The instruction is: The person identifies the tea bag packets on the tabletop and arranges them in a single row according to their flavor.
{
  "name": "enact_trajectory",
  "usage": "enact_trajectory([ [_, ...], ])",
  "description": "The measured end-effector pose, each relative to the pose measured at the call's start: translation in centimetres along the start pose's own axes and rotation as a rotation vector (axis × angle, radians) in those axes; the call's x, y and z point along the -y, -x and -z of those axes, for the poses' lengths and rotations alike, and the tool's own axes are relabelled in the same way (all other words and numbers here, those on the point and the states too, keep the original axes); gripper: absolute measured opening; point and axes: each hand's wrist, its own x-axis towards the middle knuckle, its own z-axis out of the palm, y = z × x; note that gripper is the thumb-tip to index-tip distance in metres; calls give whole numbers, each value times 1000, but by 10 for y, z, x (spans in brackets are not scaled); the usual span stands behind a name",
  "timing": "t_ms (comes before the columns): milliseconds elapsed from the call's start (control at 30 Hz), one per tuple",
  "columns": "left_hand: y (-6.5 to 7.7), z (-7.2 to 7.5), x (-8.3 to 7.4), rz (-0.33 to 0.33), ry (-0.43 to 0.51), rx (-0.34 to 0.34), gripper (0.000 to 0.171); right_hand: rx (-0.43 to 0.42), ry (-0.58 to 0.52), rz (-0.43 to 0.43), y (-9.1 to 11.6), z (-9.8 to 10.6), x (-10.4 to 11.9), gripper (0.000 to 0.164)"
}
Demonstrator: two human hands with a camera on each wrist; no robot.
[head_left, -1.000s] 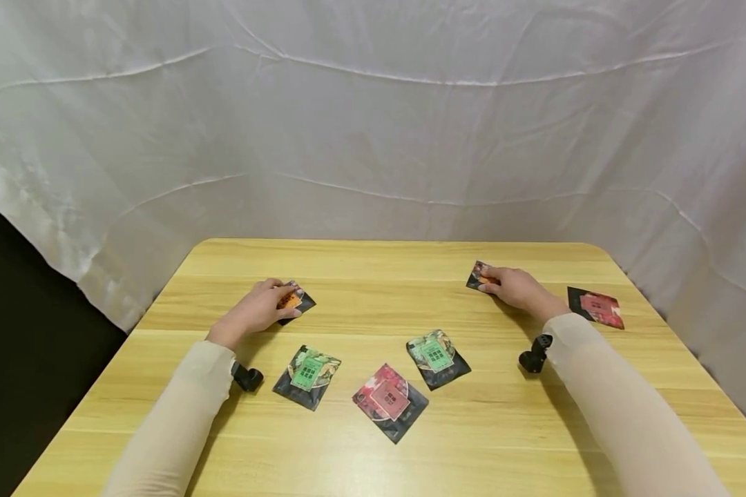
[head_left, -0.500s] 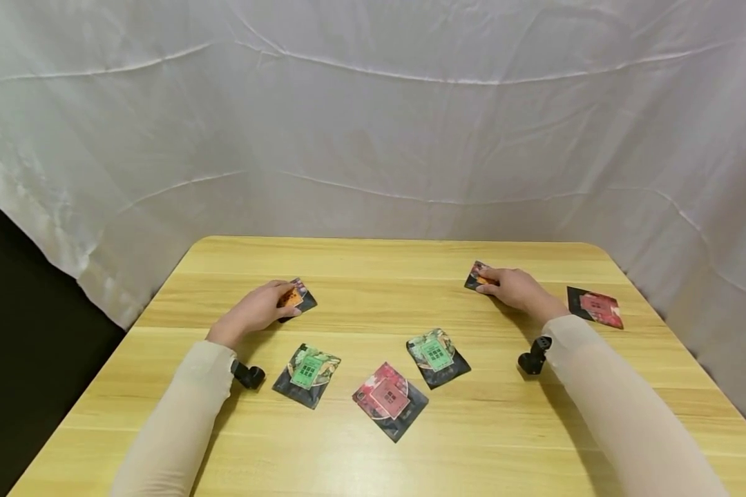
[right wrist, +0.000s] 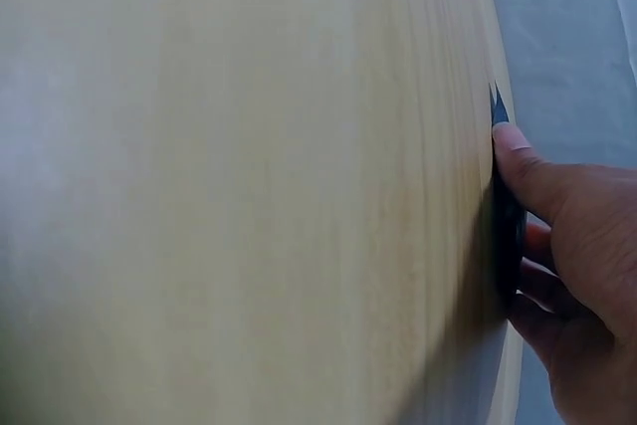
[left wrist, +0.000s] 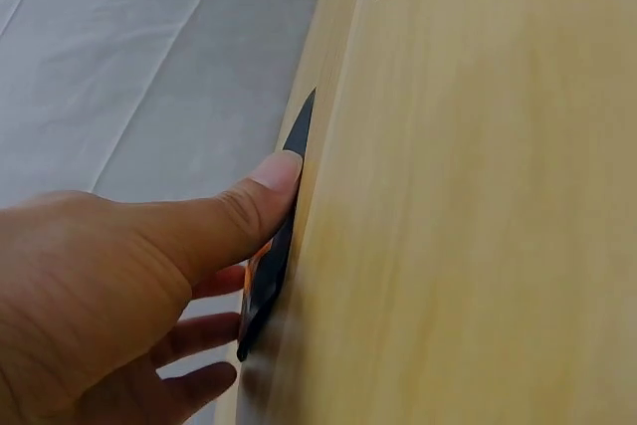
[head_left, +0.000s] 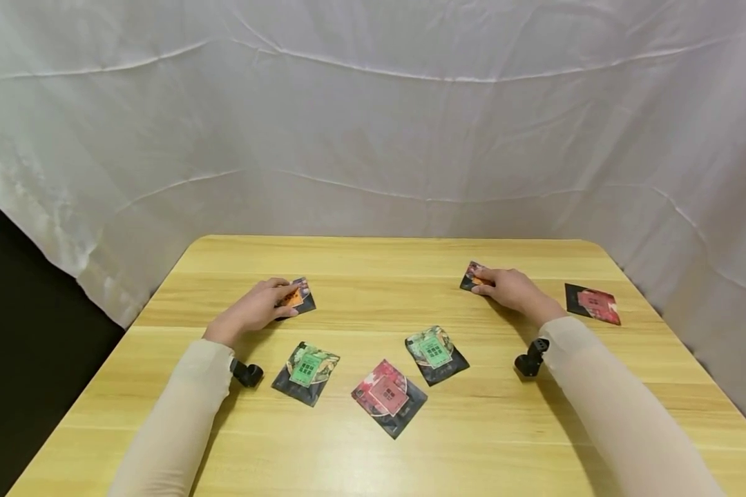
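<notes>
In the head view, my left hand (head_left: 256,308) grips a black sachet with an orange label (head_left: 304,293) at the table's back left. The left wrist view shows the thumb along one edge of that sachet (left wrist: 296,136) and the fingers at its far side. At the back right, my right hand (head_left: 511,286) pinches a second orange-labelled sachet (head_left: 468,279) between thumb and fingers. From the right wrist, this sachet (right wrist: 508,236) appears edge-on and dark, close to the tabletop. The hands cover part of both sachets.
Two green-labelled sachets (head_left: 306,373) (head_left: 436,355) lie on the wooden table (head_left: 373,276), with a red-labelled sachet (head_left: 389,398) between them. Another red-labelled sachet (head_left: 593,304) lies by the right edge. A pale curtain (head_left: 373,138) hangs behind the table.
The sachet under my left hand has turned slightly clockwise. My right hand and its sachet have shifted a little to the left. The other sachets stay where they were.
</notes>
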Motion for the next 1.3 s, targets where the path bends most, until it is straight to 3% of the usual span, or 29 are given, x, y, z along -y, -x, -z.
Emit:
enact_trajectory([
  [267,-2,-2,2,-25,58,40,65,8,4,9,-1,-3,2,62],
  [500,-3,-5,6,-19,93,6,65,7,-1,14,-1,-5,5,63],
  [833,-5,-6,6,20,146,6,70,7,5,29,-3,-5,12,63],
  [1033,-5,-7,7,2,159,34,69,7,6,62,-3,-5,18,62],
  [1300,-8,-6,7,-17,161,17,69,14,-10,95,-3,-7,28,61],
])
